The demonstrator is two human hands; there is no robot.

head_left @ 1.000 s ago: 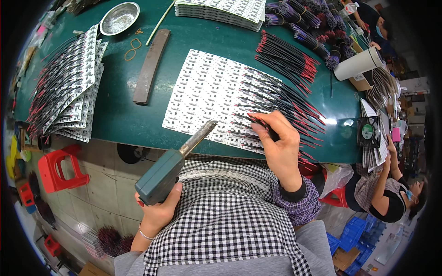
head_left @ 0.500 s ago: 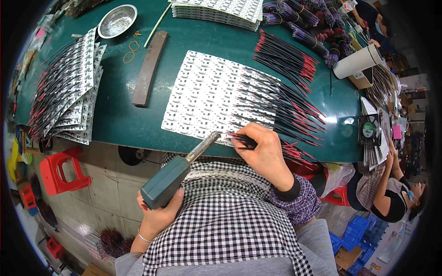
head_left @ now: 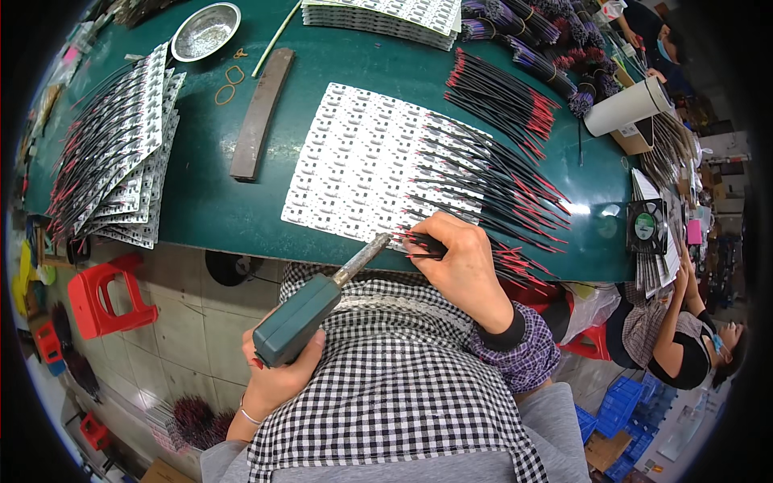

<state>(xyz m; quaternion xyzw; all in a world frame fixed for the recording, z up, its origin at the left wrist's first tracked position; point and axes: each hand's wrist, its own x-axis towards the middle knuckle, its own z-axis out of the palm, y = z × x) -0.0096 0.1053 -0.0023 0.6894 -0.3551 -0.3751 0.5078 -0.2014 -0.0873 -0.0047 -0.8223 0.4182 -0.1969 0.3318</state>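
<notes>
A white panel of small circuit boards (head_left: 350, 161) lies near the table's front edge. Black wires with red ends (head_left: 491, 181) fan out from its right side. My left hand (head_left: 282, 380) is closed round the dark green body of a soldering gun (head_left: 299, 320). The metal tip points up and right to the panel's lower edge, close to the fingertips of my right hand (head_left: 463, 262). Those fingers are pinched on black wires (head_left: 424, 245), their red ends at the panel's lower right corner. Whether the tip touches a wire is too small to tell.
Stacked, wired panels (head_left: 133, 181) stand left, beside a brown bar (head_left: 263, 117) and metal bowl (head_left: 206, 32). Loose wires (head_left: 503, 105) and bundled purple wires (head_left: 523, 24) lie far right. A small fan (head_left: 646, 226) stands at the right edge; a co-worker (head_left: 684, 338) sits there.
The soldering gun in my left hand has shifted slightly right, its tip nearer to my right fingertips. My right hand stays almost still, pinched on the wires.
</notes>
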